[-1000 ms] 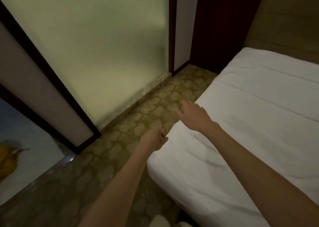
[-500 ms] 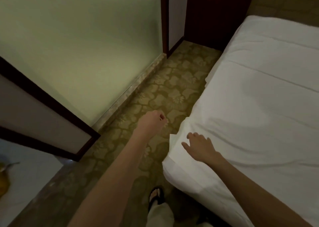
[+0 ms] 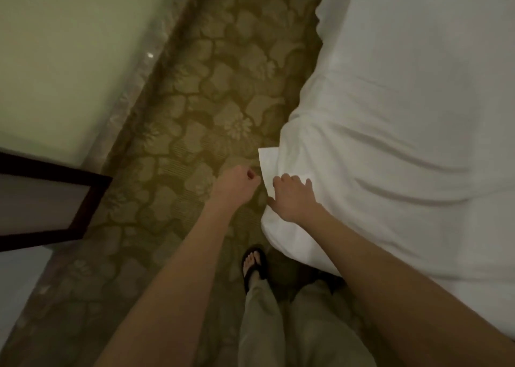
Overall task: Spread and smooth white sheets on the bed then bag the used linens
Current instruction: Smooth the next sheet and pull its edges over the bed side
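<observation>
Two hands work at the near corner of the bed (image 3: pixel 459 297). Right hand (image 3: pixel 292 199): fingers spread and lightly bent, pressing down on the white sheet (image 3: pixel 390 143) at the mattress corner; nothing pinched as far as visible. Left hand (image 3: pixel 237 185): curled into a loose fist just left of the right hand, over the floor; whether it holds any fabric cannot be told. A pointed flap (image 3: pixel 266 160) of the sheet sticks out just beyond the right fingertips, off the mattress edge, beside the left knuckles.

Sheet covers the mattress to the right of both hands; soft creases run outward from the corner. Patterned carpet (image 3: pixel 195 115) lies left of the hands; a sandalled foot (image 3: pixel 253 263) stands below them.

Judgement: corner-tucking step, spreading mostly done, bagging not begun. Next move likely calls for taking the loose flap and folding it under the corner while the right hand pins the top taut.
</observation>
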{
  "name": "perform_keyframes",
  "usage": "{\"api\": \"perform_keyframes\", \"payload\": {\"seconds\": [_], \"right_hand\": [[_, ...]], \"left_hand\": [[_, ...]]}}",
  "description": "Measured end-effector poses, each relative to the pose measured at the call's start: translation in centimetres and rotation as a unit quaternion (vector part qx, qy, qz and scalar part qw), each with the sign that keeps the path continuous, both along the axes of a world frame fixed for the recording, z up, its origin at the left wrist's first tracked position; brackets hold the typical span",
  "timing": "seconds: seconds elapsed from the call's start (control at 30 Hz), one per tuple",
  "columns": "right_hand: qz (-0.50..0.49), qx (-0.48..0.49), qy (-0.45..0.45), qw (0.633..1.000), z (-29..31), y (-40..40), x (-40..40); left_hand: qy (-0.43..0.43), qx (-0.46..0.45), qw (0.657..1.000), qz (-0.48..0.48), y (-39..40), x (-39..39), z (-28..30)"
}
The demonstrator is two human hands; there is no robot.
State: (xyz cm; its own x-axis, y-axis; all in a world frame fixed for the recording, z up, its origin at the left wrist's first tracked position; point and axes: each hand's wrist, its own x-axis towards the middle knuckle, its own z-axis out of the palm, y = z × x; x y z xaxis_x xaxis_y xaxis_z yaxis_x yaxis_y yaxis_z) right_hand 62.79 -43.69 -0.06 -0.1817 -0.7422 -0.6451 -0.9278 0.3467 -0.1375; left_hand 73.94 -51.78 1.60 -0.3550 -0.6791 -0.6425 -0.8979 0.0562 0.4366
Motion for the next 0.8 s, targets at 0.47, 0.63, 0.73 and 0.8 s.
{"api": "perform_keyframes", "payload": {"seconds": [0.47,0.63,0.73,0.8], "right_hand": [[0.154,0.046,0.106,0.981,-8.1,-1.8,-0.5],[0.135,0.066,0.108,0.983,-8.4,-0.6,-0.7],[0.164,0.067,0.125,0.976,-8.9,0.2,-0.3],[0.166,0.06,0.114,0.978,-8.8,-0.3,0.0]], "left_hand": [[0.035,0.311,0.897,0.313,5.9,0.4,-13.5],[0.076,0.334,0.826,0.448,7.3,-0.2,-14.7],[0.091,0.308,0.823,0.468,7.5,-0.7,-14.8],[0.089,0.289,0.829,0.47,7.4,-0.8,-14.7]]}}
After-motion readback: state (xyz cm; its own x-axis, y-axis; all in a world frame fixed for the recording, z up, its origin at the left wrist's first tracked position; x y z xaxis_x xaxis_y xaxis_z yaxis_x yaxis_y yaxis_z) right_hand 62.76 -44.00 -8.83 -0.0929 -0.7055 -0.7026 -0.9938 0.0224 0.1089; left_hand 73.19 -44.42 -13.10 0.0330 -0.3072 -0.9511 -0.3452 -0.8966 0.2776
